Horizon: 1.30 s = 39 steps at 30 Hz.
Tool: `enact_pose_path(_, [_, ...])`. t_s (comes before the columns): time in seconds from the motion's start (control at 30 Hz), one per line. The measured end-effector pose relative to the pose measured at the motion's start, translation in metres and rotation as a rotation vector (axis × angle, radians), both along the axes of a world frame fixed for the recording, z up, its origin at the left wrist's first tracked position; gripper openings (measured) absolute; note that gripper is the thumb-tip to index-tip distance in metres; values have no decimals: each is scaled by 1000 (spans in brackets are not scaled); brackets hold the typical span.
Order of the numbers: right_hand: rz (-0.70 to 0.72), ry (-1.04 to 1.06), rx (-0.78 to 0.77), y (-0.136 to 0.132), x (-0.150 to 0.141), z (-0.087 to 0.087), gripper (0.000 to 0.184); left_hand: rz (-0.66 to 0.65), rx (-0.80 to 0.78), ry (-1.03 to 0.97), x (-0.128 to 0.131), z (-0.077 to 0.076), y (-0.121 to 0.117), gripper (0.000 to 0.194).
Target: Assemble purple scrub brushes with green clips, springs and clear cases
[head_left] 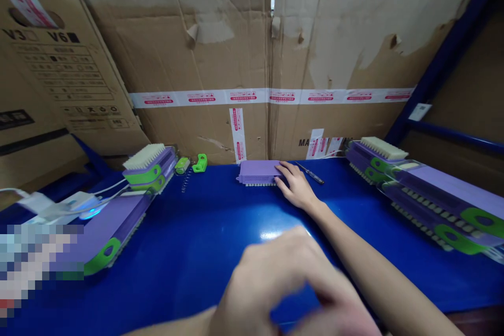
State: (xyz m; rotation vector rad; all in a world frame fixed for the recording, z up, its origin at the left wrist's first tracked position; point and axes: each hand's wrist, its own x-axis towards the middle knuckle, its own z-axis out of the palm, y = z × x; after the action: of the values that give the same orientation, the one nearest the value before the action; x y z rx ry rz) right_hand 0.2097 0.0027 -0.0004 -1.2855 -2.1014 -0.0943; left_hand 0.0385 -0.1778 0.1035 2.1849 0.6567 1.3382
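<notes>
A purple brush point(258, 172) with a row of white bristle tufts along its underside lies at the back middle of the blue table. My right hand point(292, 184) grips its right end, fingers over the top and thumb at the front side. Close to the camera, my left hand point(283, 278) is blurred, raised over the front of the table with its fingers curled into a loop. Its fingertips are partly out of view, and anything in them is hidden. Just right of my right hand is a screwdriver point(311, 173).
Left lie a green bracket point(200, 163), a spring point(186, 179), a small green-edged part point(182, 166), stacked purple-and-green brushes point(147, 168) and white cables with a blue light point(92, 212). More brushes point(441, 194) are stacked right. Cardboard point(212, 63) walls the back; a blue post point(444, 58) stands right.
</notes>
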Motion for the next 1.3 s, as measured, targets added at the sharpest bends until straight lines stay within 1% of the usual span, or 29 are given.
enact_pose_path(0.03, [-3, -3, 0, 0, 0, 0, 43, 33, -32, -10, 4, 1, 13, 10])
enact_pose_path(0.1, [-4, -6, 0, 1, 0, -1, 43, 154, -84, -52, 4, -5, 46, 12])
enact_pose_path(0.2, [-4, -4, 0, 1, 1, -1, 44, 358, -79, 27, -10, -30, 104, 21])
enact_pose_path(0.3, [-23, -16, 6, 1, 1, -1, 44, 588, -30, 214, -33, -54, 154, 28])
enact_pose_path(0.33, [-33, -27, 11, 1, 1, 0, 44, 677, -28, 299, -41, -61, 166, 31])
enact_pose_path(0.4, [-68, -57, 24, 0, 1, 1, 43, 865, -38, 477, -54, -71, 183, 39])
enact_pose_path(0.47, [-115, -94, 44, -1, -1, 2, 42, 960, -46, 651, -64, -79, 191, 45])
enact_pose_path(0.5, [-136, -113, 54, -2, -2, 3, 42, 981, -45, 735, -68, -83, 193, 47])
enact_pose_path(0.6, [-175, -146, 76, -3, -4, 3, 41, 958, -51, 952, -74, -92, 195, 51])
enact_pose_path(0.7, [-186, -131, 80, -1, -4, 1, 41, 917, -60, 1048, -75, -95, 194, 53])
enact_pose_path(0.8, [-155, -98, 55, 2, -1, -3, 41, 911, -69, 1065, -73, -94, 194, 54])
enact_pose_path(0.97, [-123, -76, 2, 2, 1, -2, 43, 963, -110, 1026, -75, -94, 194, 57])
enact_pose_path(1.1, [-121, -78, -26, 1, 1, -1, 44, 1032, -110, 976, -84, -94, 196, 51])
enact_pose_path(1.17, [-117, -77, -41, 1, 2, -2, 45, 1103, -74, 944, -92, -93, 198, 46])
enact_pose_path(1.3, [-114, -65, -63, 3, 2, -4, 50, 1253, 72, 898, -111, -93, 204, 39])
